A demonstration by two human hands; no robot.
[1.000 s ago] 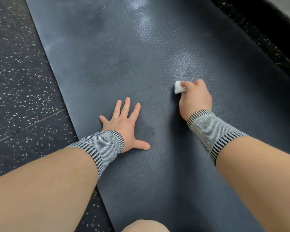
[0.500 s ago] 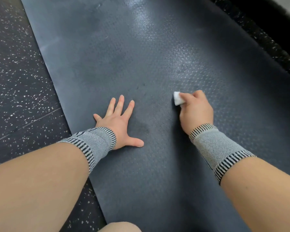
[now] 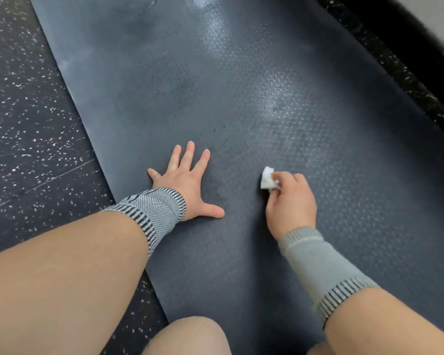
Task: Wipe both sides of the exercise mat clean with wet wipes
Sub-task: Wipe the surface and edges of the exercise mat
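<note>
- Plainly, 1 dark textured exercise mat (image 3: pixel 241 85) lies flat on the speckled floor (image 3: pixel 23 111), its long axis running from lower right to upper left.
- 1 folded white wet wipe (image 3: pixel 267 178) is pinched by the right hand (image 3: pixel 291 201) against the mat.
- 1 left hand (image 3: pixel 187 185) lies flat on the mat, fingers spread.
- 2 grey striped wrist sleeves (image 3: pixel 151 213).

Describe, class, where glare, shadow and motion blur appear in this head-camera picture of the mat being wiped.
Head view: pale glare streaks the exercise mat above the hands; a soft shadow lies beside the flat left hand; the right hand and its wet wipe look slightly smeared; the wide lens bends the mat's edges.
</note>
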